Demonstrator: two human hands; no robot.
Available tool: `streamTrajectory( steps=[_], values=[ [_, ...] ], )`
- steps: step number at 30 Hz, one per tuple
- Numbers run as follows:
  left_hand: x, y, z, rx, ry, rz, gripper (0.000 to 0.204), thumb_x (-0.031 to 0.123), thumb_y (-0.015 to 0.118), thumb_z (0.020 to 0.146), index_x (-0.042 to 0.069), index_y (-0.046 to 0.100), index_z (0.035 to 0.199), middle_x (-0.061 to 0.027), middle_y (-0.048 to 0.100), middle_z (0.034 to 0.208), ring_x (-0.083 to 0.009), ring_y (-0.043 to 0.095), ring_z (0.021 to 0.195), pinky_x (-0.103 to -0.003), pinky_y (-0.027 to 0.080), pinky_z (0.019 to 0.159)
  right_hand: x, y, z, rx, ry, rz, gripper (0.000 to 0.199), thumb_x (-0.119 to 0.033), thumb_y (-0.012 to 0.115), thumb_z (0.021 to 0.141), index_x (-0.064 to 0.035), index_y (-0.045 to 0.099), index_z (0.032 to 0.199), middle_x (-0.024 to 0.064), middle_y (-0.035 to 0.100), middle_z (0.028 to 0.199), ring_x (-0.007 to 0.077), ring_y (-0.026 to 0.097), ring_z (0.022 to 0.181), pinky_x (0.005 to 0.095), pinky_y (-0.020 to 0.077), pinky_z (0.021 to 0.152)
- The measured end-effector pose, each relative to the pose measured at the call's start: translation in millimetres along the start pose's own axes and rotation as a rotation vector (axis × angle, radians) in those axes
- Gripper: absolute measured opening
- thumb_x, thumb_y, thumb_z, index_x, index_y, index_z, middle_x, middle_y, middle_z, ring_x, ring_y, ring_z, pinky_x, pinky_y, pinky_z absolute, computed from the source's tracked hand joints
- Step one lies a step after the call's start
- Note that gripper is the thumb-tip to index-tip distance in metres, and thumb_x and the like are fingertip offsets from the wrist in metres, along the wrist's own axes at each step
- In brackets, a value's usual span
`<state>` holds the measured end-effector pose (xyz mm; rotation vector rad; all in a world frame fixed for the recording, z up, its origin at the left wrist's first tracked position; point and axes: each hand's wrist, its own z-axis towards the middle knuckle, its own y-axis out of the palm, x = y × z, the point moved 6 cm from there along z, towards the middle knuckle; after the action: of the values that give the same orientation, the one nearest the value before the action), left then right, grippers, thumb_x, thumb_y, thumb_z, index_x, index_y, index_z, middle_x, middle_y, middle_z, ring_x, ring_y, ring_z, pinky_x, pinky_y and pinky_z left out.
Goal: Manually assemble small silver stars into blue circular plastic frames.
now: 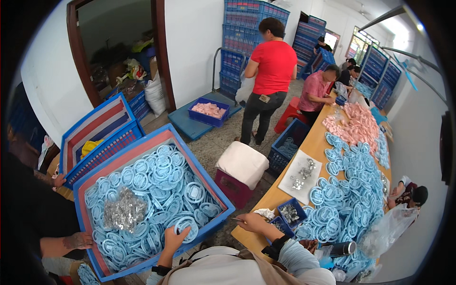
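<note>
The left hand was down at the near rim of the big blue crate, fingers spread wide around one light-blue ring part, gripping it by its outer edge so the flat face stayed up. That ring sat at the crate's near-right corner, on top of a deep heap of identical light-blue rings, handy for lifting out. In the middle of the heap lay a clear bag of small silvery pieces, resting there as if parked within easy reach. The right hand rested on the edge of the wooden worktable, fingers pinched narrow on something thin and dark; what it was could not be told. Just beside that hand stood a small blue tray of metal bits, close enough to pick from without stretching. Beyond it the table carried a wide spread of more blue rings, with a pile of pink parts farther along. Another person's hand held the crate's left rim, seemingly steadying it in its tilt. A person in a red shirt stood well apart by a blue cart.
</note>
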<state>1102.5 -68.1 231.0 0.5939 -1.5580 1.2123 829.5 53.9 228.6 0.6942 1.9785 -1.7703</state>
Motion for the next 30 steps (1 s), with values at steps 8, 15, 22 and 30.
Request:
streamTrajectory(
  steps=[8, 15, 22, 30],
  values=[
    [10.2, 3.0, 2.1, -0.036, 0.014, -0.024, 0.026, 0.020, 0.069, 0.069, -0.003, 0.063, 0.079, -0.0068, 0.059, 0.059, -0.0072, 0.050, 0.052, -0.025, 0.040, 0.048, 2.0, 0.5, -6.5, 0.007, 0.017, 0.024, 0.025, -0.022, 0.055, 0.076, -0.0062, 0.059, 0.094, 0.0149, 0.061, 0.076, 0.0323, 0.058, 0.070, 0.0391, 0.0457, 0.063],
    [14.2, 3.4, -3.3, -0.073, -0.022, -0.053, 0.024, 0.017, 0.068, 0.070, -0.001, 0.063, 0.084, -0.0073, 0.063, 0.069, -0.0080, 0.055, 0.061, -0.025, 0.044, 0.056, 2.9, 4.1, -10.0, 0.001, 0.013, -0.013, 0.026, -0.023, 0.056, 0.075, -0.0067, 0.059, 0.095, 0.0149, 0.061, 0.075, 0.0311, 0.059, 0.070, 0.0382, 0.0460, 0.063],
    [13.7, -0.1, -9.7, -0.094, -0.033, -0.076, 0.027, 0.016, 0.068, 0.071, -0.003, 0.062, 0.089, -0.0057, 0.063, 0.075, -0.0072, 0.055, 0.065, -0.023, 0.044, 0.058, 0.4, 8.5, -9.5, 0.008, -0.010, 0.006, 0.026, -0.022, 0.056, 0.074, -0.0068, 0.060, 0.095, 0.0140, 0.062, 0.075, 0.0305, 0.060, 0.068, 0.0377, 0.0472, 0.062],
    [17.0, -3.4, -12.8, -0.067, -0.040, -0.065, 0.025, 0.017, 0.068, 0.070, -0.001, 0.063, 0.087, -0.0080, 0.064, 0.073, -0.0096, 0.057, 0.065, -0.025, 0.045, 0.059, -2.3, 9.6, -8.2, 0.009, -0.020, 0.014, 0.026, -0.022, 0.057, 0.074, -0.0062, 0.060, 0.094, 0.0137, 0.062, 0.074, 0.0305, 0.060, 0.066, 0.0373, 0.0475, 0.061]
  ],
)
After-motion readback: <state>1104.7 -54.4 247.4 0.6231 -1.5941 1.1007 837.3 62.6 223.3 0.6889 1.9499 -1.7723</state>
